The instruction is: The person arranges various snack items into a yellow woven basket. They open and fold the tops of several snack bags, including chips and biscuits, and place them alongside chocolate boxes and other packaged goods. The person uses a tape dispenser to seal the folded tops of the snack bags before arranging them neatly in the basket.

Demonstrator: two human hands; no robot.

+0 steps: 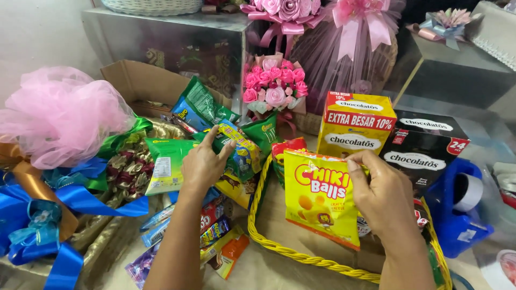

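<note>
My right hand (384, 196) grips the upper right edge of a yellow snack bag (320, 198) that stands upright inside a yellow woven basket (301, 256). Over to the left, my left hand (203, 164) rests on a pile of snack packets, its fingers on a small green and yellow packet (242, 150); whether it grips the packet is unclear. A yellow and red box (355, 124) and a black box (427, 150) stand at the back of the basket.
A cardboard box (142, 83) holds more green snack bags. Pink tulle (59, 115), blue ribbon (59, 215) and gold fabric lie at the left. A pink rose bouquet (274, 86) stands behind. A blue tape dispenser (457, 207) sits at the right. Loose packets (215, 241) lie in front.
</note>
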